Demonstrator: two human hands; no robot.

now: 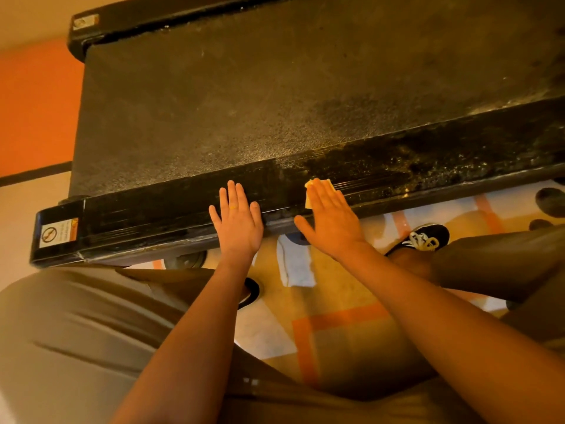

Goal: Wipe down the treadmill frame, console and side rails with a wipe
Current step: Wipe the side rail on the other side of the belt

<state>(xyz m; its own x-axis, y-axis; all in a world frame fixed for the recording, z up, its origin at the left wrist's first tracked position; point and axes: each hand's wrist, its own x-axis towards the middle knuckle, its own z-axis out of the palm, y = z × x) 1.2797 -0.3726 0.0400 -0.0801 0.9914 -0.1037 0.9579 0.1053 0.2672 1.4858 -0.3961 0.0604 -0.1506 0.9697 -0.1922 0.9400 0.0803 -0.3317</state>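
Note:
The black treadmill fills the upper view, its belt (275, 96) dusty and its near side rail (153, 215) running from lower left to right. My left hand (238, 221) lies flat on the rail with straight fingers. My right hand (331, 218) presses a yellow wipe (309, 197) flat against the rail just to the right; only the wipe's edges show past my fingers. To the right of the wipe, the rail (428, 166) looks wet and speckled.
I crouch beside the treadmill; my knees (76, 316) and a black shoe with white laces (425, 238) sit below the rail. A white cloth (295, 264) lies on the patterned floor under my hands. A warning label (58, 232) marks the rail's left end cap.

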